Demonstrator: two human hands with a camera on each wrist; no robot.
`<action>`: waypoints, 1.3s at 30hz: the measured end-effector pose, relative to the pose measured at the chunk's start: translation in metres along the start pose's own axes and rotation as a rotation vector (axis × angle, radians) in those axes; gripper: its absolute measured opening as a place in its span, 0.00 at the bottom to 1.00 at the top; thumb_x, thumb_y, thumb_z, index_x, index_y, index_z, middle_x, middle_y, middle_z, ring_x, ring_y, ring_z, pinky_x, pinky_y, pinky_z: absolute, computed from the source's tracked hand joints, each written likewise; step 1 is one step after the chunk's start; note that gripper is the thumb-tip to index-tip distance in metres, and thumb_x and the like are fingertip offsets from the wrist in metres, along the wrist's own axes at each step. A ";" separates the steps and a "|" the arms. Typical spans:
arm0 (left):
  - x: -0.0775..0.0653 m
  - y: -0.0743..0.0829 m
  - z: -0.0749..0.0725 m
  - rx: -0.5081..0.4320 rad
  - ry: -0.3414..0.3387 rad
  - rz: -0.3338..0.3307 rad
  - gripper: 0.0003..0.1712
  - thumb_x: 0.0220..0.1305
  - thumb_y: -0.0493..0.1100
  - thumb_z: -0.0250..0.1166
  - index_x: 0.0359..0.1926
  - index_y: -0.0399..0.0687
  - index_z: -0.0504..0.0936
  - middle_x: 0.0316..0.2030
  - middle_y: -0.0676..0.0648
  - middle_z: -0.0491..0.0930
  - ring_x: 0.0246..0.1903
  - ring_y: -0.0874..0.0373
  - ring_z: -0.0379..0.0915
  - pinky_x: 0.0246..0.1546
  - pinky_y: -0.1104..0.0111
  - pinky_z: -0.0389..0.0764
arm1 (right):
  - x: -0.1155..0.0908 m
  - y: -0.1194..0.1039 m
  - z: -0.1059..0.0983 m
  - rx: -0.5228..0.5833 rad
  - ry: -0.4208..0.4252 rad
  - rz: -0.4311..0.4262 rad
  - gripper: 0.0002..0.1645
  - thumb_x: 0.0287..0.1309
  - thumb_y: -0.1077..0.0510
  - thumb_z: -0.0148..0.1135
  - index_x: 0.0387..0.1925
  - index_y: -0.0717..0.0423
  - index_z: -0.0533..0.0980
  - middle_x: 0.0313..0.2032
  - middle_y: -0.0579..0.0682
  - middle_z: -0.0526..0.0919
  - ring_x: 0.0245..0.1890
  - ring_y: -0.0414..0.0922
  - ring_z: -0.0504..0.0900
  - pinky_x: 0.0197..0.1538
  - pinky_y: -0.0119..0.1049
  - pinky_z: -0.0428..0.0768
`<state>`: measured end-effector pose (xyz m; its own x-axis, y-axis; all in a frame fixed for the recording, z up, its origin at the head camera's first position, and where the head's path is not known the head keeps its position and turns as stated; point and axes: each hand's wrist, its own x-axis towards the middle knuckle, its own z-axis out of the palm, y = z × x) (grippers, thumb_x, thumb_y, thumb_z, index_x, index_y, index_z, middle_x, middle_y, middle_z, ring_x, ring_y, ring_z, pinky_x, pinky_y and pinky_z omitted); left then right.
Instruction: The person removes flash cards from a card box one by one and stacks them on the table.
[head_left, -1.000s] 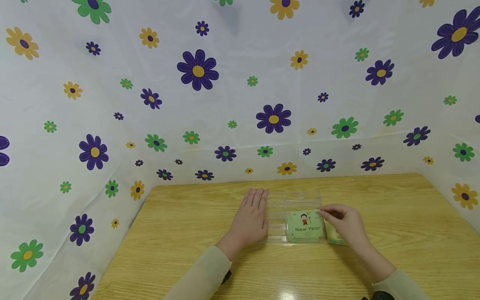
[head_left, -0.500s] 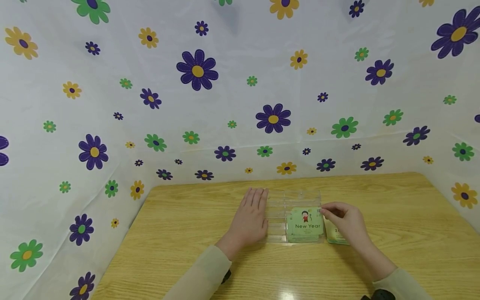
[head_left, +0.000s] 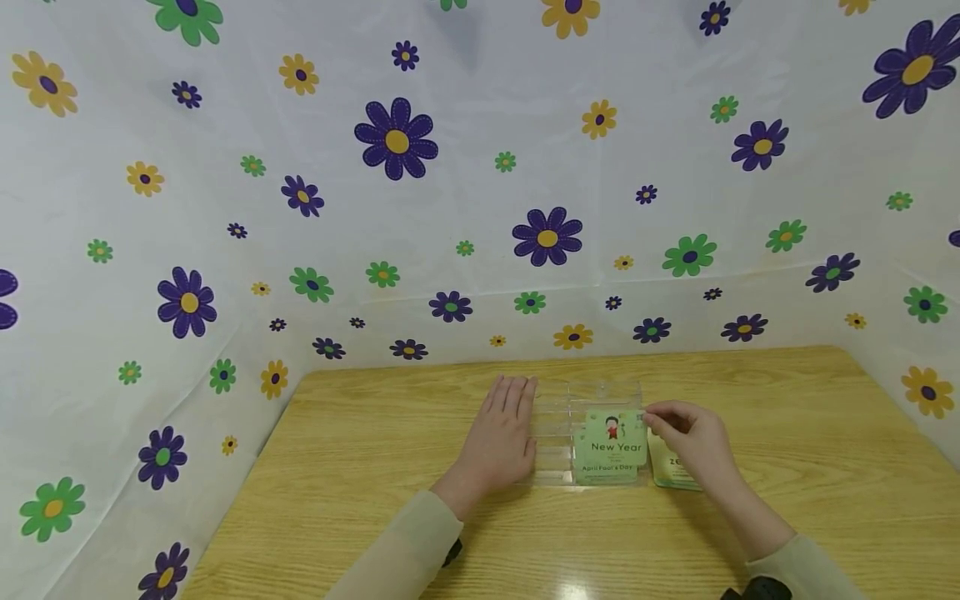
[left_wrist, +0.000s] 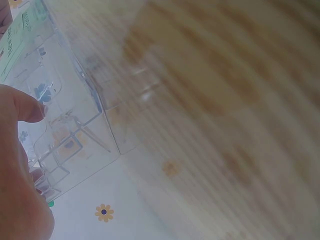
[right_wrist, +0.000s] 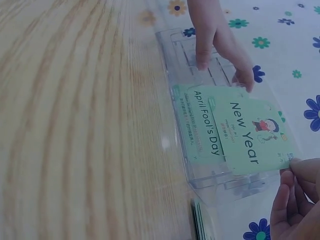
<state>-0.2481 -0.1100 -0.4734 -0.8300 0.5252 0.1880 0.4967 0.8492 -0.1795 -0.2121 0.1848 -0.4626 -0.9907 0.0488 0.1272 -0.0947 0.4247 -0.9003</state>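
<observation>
My right hand (head_left: 692,442) pinches a green "New Year" card (head_left: 615,433) by its upper right corner, between thumb and forefinger. The card overlaps an "April Fool's Day" card (right_wrist: 204,127) lying in a clear plastic stepped holder (head_left: 553,429). Its left part has my left hand (head_left: 497,433) resting on it, fingers straight; in the left wrist view the thumb (left_wrist: 31,107) reaches over the clear plastic. Partly behind my right hand lies a stack of green cards (head_left: 671,471), whose edges show in the right wrist view.
The holder and cards stand on a wood-grain table (head_left: 390,450). Behind and to both sides hangs a white cloth (head_left: 465,200) with purple, green and yellow flowers. A dark strap (head_left: 765,588) sits on the right wrist.
My right hand has drawn the "New Year" card slightly up, away from me, uncovering the "April Fool's Day" wording below it. The left hand has stayed in place.
</observation>
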 end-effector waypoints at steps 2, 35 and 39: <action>0.000 0.000 0.000 -0.003 -0.001 0.000 0.46 0.75 0.51 0.57 0.83 0.37 0.49 0.78 0.39 0.60 0.79 0.44 0.56 0.86 0.52 0.50 | 0.001 0.000 0.000 -0.005 -0.002 0.006 0.13 0.71 0.61 0.67 0.50 0.68 0.85 0.39 0.59 0.88 0.34 0.35 0.80 0.34 0.26 0.78; 0.001 0.000 0.002 -0.008 0.000 -0.005 0.46 0.74 0.50 0.57 0.83 0.36 0.49 0.78 0.39 0.60 0.79 0.44 0.56 0.86 0.52 0.49 | 0.005 -0.003 -0.011 0.042 0.033 -0.022 0.14 0.72 0.62 0.66 0.52 0.69 0.84 0.37 0.48 0.87 0.34 0.33 0.80 0.34 0.27 0.83; 0.001 0.000 0.002 -0.013 0.002 -0.005 0.46 0.74 0.50 0.57 0.83 0.36 0.49 0.78 0.39 0.60 0.79 0.44 0.56 0.86 0.52 0.49 | 0.004 -0.004 -0.013 0.037 0.036 -0.018 0.15 0.72 0.62 0.66 0.53 0.69 0.84 0.38 0.49 0.88 0.34 0.31 0.80 0.37 0.26 0.84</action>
<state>-0.2490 -0.1098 -0.4752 -0.8316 0.5214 0.1910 0.4962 0.8522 -0.1660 -0.2147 0.1953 -0.4531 -0.9847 0.0739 0.1579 -0.1169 0.3917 -0.9126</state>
